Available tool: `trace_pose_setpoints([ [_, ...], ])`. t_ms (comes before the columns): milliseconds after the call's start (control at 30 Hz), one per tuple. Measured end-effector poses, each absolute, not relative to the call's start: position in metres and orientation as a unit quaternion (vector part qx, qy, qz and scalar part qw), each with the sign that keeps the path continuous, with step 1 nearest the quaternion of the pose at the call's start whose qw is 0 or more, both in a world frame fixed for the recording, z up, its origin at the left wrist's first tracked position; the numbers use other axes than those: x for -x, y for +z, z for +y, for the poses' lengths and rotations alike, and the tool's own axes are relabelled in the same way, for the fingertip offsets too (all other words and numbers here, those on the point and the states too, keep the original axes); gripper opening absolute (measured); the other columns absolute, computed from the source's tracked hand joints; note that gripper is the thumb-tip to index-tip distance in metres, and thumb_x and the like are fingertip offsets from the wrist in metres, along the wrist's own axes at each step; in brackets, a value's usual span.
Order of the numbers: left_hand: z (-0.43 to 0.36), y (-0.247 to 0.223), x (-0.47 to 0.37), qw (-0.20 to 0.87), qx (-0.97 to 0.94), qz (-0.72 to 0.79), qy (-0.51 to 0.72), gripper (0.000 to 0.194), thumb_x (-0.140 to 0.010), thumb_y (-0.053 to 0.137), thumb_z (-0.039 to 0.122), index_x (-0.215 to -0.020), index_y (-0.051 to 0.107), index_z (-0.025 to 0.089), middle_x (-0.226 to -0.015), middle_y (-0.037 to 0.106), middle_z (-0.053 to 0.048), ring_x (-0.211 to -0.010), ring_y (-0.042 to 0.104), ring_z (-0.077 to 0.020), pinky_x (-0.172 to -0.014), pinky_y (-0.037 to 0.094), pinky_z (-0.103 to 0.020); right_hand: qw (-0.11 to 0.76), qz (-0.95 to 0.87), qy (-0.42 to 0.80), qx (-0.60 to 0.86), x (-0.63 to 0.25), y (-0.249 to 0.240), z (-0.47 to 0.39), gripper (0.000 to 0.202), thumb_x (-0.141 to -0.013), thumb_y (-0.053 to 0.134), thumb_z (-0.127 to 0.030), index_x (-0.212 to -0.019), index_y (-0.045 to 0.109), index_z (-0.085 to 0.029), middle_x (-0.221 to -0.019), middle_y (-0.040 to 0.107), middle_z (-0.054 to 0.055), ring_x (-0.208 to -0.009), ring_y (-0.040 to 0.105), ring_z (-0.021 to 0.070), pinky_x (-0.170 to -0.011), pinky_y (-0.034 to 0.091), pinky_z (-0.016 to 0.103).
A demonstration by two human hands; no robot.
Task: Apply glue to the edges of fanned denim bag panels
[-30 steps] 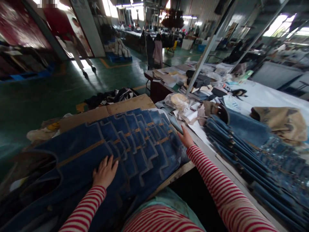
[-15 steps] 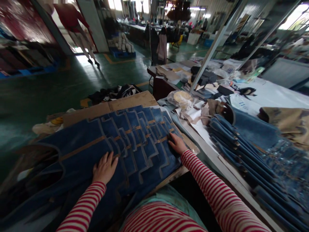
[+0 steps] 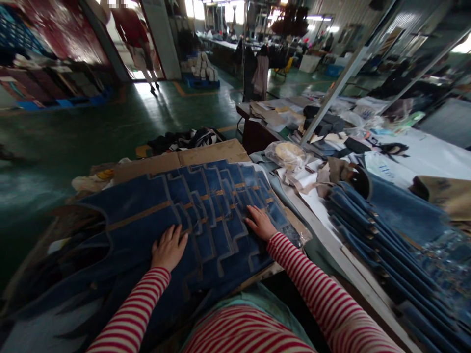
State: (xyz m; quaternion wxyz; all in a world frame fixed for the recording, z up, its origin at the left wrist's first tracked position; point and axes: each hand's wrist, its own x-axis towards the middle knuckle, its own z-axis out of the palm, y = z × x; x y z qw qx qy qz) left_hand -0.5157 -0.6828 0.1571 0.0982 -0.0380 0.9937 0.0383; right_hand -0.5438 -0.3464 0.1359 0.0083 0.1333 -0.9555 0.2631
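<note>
Blue denim pieces [image 3: 136,196] with grey edging and tan stripes lie overlapped in a staggered row on cardboard [image 3: 211,152]. My left hand [image 3: 169,249] rests palm down on the denim near the middle, its fingers spread. Farther right, my right hand [image 3: 260,223] lies on the right part of the same row, fingers apart. Neither hand holds anything that I can see. Both palms are hidden against the cloth.
On the right, folded denim [image 3: 368,235] lies on a table beside a plastic-wrapped round item [image 3: 290,153] and scraps. A slanted metal post [image 3: 331,95] rises there. A person [image 3: 134,37] is in the background doorway. Dark cloth [image 3: 187,139] lies beyond the cardboard.
The view has shifted, so the surroundings appear farther right. My right hand has moved slightly left over the denim, towards my left hand. The person in the background is nearer the doorway.
</note>
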Motion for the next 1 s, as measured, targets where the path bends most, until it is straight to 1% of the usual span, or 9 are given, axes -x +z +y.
trace_pose_setpoints([
  [100, -0.682, 0.157, 0.515, 0.096, 0.04, 0.994, 0.045, 0.056, -0.087, 0.017, 0.047, -0.136, 0.032, 0.022, -0.143, 0.031, -0.007, -0.129, 0.028, -0.0235, -0.101, 0.025, -0.051, -0.007, -0.958, 0.256, -0.128, 0.543, 0.137, -0.35, 0.052, -0.089, 0.037, -0.039, -0.134, 0.035, -0.014, -0.134, 0.043, 0.011, -0.13, 0.03, 0.0234, -0.103, 0.03, 0.044],
  [200, -0.682, 0.158, 0.515, 0.095, 0.042, 0.993, 0.051, 0.056, -0.087, 0.018, 0.047, -0.136, 0.031, 0.022, -0.143, 0.031, -0.007, -0.129, 0.027, -0.0232, -0.101, 0.024, -0.052, -0.019, -0.961, 0.243, -0.127, 0.543, 0.143, -0.356, 0.054, -0.089, 0.036, -0.041, -0.135, 0.034, -0.012, -0.136, 0.041, 0.011, -0.13, 0.029, 0.0241, -0.104, 0.029, 0.045],
  [300, -0.682, 0.159, 0.514, 0.093, 0.044, 0.993, 0.054, 0.056, -0.087, 0.018, 0.047, -0.136, 0.032, 0.021, -0.143, 0.031, -0.007, -0.129, 0.028, -0.0232, -0.102, 0.024, -0.051, -0.026, -0.961, 0.228, -0.155, 0.541, 0.149, -0.366, 0.056, -0.089, 0.035, -0.044, -0.137, 0.029, -0.016, -0.139, 0.037, 0.008, -0.132, 0.026, 0.0231, -0.105, 0.025, 0.046],
  [400, -0.683, 0.158, 0.513, 0.086, 0.043, 0.994, 0.056, 0.056, -0.087, 0.018, 0.047, -0.135, 0.033, 0.021, -0.142, 0.032, -0.007, -0.129, 0.029, -0.0234, -0.102, 0.024, -0.051, -0.037, -0.959, 0.21, -0.186, 0.537, 0.15, -0.377, 0.054, -0.089, 0.036, -0.044, -0.137, 0.03, -0.02, -0.139, 0.037, 0.007, -0.132, 0.025, 0.0214, -0.106, 0.022, 0.046],
  [600, -0.682, 0.157, 0.513, 0.079, 0.041, 0.994, 0.062, 0.057, -0.087, 0.018, 0.047, -0.135, 0.033, 0.021, -0.143, 0.031, -0.007, -0.129, 0.028, -0.0232, -0.102, 0.023, -0.052, -0.058, -0.962, 0.2, -0.179, 0.535, 0.157, -0.391, 0.053, -0.09, 0.035, -0.043, -0.137, 0.031, -0.018, -0.138, 0.039, 0.006, -0.131, 0.027, 0.0218, -0.106, 0.021, 0.045],
  [800, -0.68, 0.161, 0.512, 0.079, 0.045, 0.994, 0.062, 0.055, -0.087, 0.02, 0.046, -0.135, 0.034, 0.021, -0.142, 0.032, -0.007, -0.129, 0.028, -0.0233, -0.102, 0.024, -0.052, -0.051, -0.948, 0.205, -0.237, 0.533, 0.171, -0.419, 0.056, -0.09, 0.034, -0.045, -0.138, 0.027, -0.018, -0.142, 0.031, 0.007, -0.133, 0.022, 0.0207, -0.107, 0.02, 0.044],
  [1000, -0.68, 0.162, 0.51, 0.077, 0.047, 0.993, 0.073, 0.055, -0.087, 0.02, 0.047, -0.135, 0.034, 0.022, -0.143, 0.031, -0.007, -0.129, 0.028, -0.0239, -0.102, 0.023, -0.052, -0.099, -0.943, 0.195, -0.252, 0.533, 0.17, -0.432, 0.055, -0.089, 0.035, -0.047, -0.137, 0.031, -0.019, -0.139, 0.037, 0.008, -0.131, 0.028, 0.0219, -0.106, 0.022, 0.046],
])
